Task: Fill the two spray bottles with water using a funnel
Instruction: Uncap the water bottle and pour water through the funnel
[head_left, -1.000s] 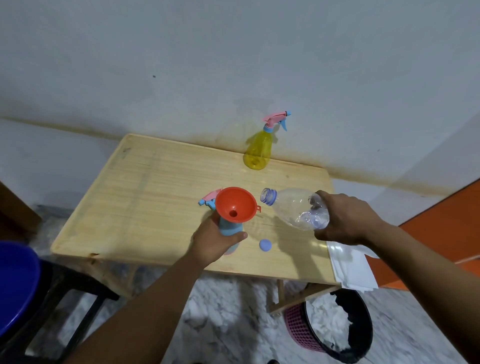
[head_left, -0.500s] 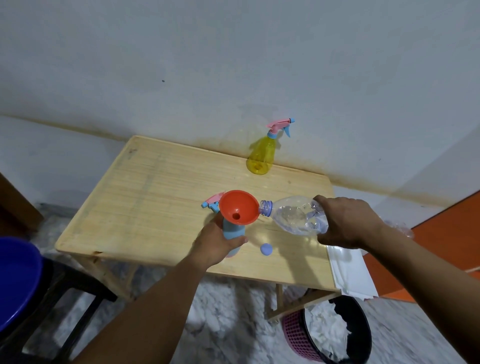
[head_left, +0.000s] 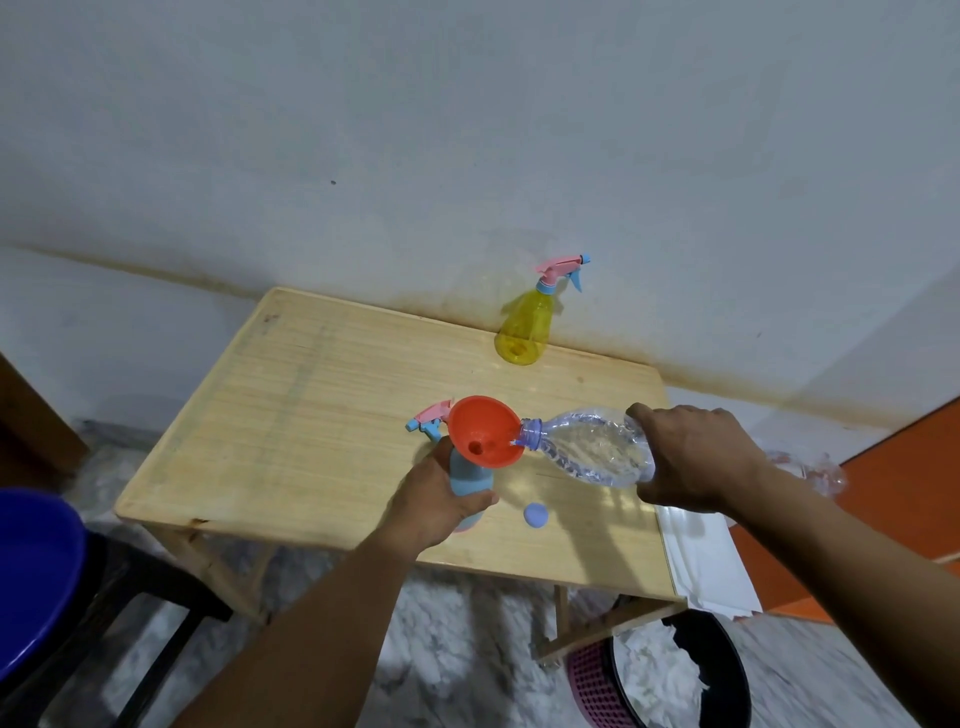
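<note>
A: Two hands at work. What has changed in the last second?

B: The right hand (head_left: 691, 462), wrapped round the clear water bottle (head_left: 592, 452), has tipped it until its mouth meets the rim of the orange funnel (head_left: 483, 439); water appears to be starting. The left hand (head_left: 436, 501) grips the blue spray bottle (head_left: 470, 478) beneath, so filling seems under way.

A: And the setting?

B: A wooden bench (head_left: 322, 405) against a pale wall; the yellow spray bottle (head_left: 522, 327) stands capped at the far edge, a loose blue cap (head_left: 536, 515) near the front, a bin (head_left: 670, 680) on the floor.
</note>
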